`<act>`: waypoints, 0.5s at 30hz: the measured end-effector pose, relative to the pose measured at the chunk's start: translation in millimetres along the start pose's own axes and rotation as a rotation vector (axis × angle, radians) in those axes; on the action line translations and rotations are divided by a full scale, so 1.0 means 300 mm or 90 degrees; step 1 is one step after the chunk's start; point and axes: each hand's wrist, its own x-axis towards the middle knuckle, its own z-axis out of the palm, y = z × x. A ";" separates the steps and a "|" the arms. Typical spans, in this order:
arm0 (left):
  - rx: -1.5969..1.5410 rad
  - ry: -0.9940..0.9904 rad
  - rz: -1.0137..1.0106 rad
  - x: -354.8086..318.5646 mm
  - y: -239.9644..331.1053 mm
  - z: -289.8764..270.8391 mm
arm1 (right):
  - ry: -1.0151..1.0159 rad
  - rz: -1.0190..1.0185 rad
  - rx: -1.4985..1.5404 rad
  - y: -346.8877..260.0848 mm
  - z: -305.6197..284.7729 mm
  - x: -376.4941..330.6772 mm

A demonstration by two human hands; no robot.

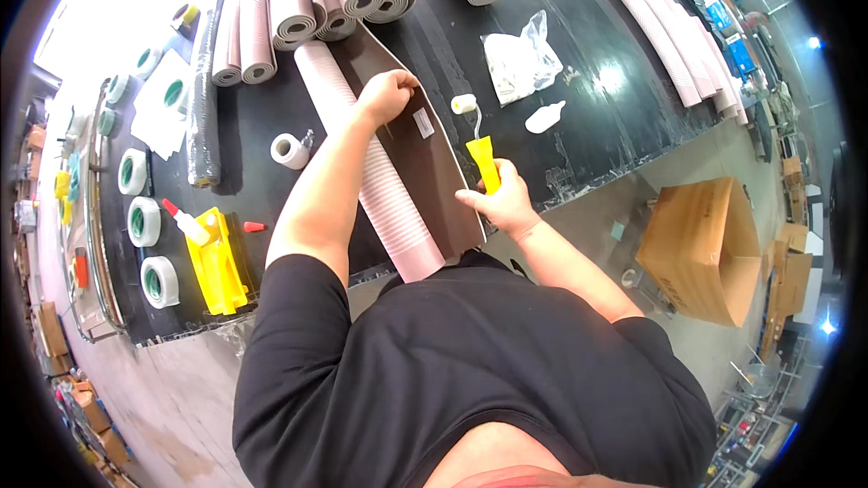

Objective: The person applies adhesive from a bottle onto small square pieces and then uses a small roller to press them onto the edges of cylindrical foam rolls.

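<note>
Fingers of right hand (508, 201) grip yellow-handled roller (477, 140); left hand (387, 95) presses smooth brown sheet (425, 163).
</note>
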 end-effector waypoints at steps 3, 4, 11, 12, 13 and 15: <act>-0.132 0.016 -0.029 -0.041 0.058 -0.017 | -0.012 -0.015 0.021 0.058 0.017 0.027; -0.124 0.021 -0.029 -0.078 0.058 -0.028 | -0.027 -0.003 0.055 0.058 0.027 0.029; 0.064 0.426 0.024 -0.388 0.029 0.009 | 0.011 -0.011 0.184 0.160 0.061 0.046; 0.089 0.445 0.022 -0.448 0.032 0.045 | 0.009 -0.017 0.190 0.156 0.058 0.045; 0.115 0.466 0.017 -0.512 0.033 0.079 | 0.001 -0.018 0.188 0.150 0.059 0.041; 0.142 0.473 -0.027 -0.617 0.005 0.152 | -0.001 -0.024 0.204 0.137 0.066 0.036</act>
